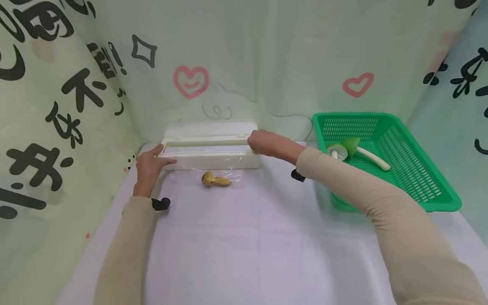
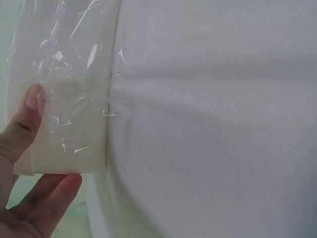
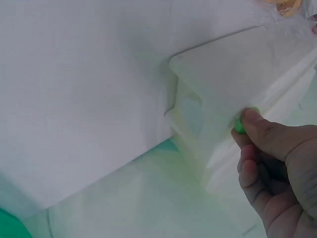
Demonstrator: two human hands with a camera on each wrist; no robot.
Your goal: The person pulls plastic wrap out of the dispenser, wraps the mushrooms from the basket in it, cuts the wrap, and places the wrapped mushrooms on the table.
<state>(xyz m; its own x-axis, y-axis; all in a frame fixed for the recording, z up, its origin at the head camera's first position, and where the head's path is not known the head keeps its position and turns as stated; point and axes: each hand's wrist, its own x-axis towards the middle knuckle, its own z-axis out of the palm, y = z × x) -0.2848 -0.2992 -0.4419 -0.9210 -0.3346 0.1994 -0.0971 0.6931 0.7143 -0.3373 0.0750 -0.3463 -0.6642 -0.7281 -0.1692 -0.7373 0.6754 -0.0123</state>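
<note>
Right grip [image 1: 272,144] pinches green knob [image 3: 239,127]; left grip [image 1: 149,167], spread, clasps white box [image 1: 183,162]. Wrinkled film [image 1: 235,174] could snag, tearing crookedly.

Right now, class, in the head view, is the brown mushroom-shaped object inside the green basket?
No, the mushroom-shaped object lies in front of the white box, left of the green basket.
</note>
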